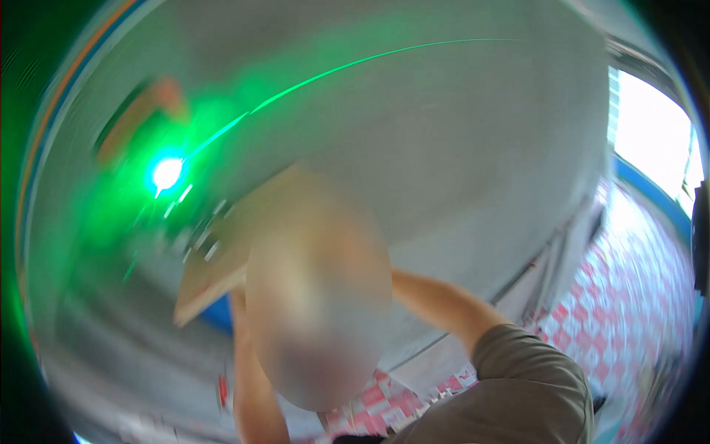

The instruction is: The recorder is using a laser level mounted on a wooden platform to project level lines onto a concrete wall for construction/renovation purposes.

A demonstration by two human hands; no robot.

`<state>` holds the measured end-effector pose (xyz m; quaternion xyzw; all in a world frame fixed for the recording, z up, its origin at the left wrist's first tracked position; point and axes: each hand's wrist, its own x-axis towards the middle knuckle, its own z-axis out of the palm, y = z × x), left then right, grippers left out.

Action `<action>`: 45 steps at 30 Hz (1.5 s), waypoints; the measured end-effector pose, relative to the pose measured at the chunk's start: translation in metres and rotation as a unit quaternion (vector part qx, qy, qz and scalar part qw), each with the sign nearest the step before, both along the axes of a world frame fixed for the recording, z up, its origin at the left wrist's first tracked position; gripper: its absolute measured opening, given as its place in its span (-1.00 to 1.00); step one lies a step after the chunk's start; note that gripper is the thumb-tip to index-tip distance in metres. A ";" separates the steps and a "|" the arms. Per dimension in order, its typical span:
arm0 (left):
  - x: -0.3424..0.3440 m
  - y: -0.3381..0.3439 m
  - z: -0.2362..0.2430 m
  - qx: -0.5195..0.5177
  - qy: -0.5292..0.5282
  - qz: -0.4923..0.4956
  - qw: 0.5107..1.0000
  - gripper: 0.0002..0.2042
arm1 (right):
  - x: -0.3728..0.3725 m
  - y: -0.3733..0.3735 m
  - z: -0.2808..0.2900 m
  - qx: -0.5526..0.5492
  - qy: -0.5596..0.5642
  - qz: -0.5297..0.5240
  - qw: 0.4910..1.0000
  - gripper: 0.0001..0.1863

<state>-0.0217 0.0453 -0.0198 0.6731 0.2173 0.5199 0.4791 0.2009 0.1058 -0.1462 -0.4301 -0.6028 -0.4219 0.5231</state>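
**Wooden board (222, 266) raised against a grey wall (458, 148), beside a green laser light (166, 174)**

The board's long axis runs from lower left to upper right, its pale end edge pointing down-left. A co-worker in an olive shirt (518, 392) reaches both bare arms (444, 303) up to it. Their hands are hidden and yours are out of frame, so no grip can be told. A green line arcs up-right across the wall. Red-and-white checked flooring (629, 296) and a bright window (651, 140) lie to your right. The view is blurred.
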 end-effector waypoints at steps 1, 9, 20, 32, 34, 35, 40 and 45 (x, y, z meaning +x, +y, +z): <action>-0.017 0.007 0.001 0.039 -0.010 0.015 0.999 -0.46 | -0.016 0.001 0.012 0.035 0.005 0.040 0.999 -0.19; -0.007 -0.008 0.009 0.141 0.065 0.044 0.987 -0.25 | -0.003 -0.026 0.013 -0.010 -0.001 0.072 0.997 -0.10; -0.013 0.006 0.005 0.106 0.069 0.069 0.990 -0.21 | -0.012 -0.006 0.007 -0.010 0.008 0.085 0.996 -0.04; -0.007 -0.011 0.011 0.105 0.077 0.074 0.989 -0.25 | -0.008 -0.012 0.009 -0.017 0.001 0.077 0.997 0.01; -0.007 -0.007 0.010 0.121 0.057 0.039 0.990 -0.24 | -0.007 -0.012 0.009 -0.015 0.000 0.079 0.997 -0.07; -0.006 -0.008 0.010 0.120 0.059 0.031 0.990 -0.24 | -0.006 -0.012 0.009 -0.016 0.004 0.071 0.997 -0.07; -0.016 0.022 0.001 0.120 0.059 0.039 0.990 -0.25 | -0.008 -0.013 0.012 0.005 0.001 0.087 0.996 0.00; -0.016 0.016 0.004 0.069 0.095 0.094 0.989 -0.27 | -0.007 -0.013 0.014 0.020 -0.004 0.099 0.995 0.04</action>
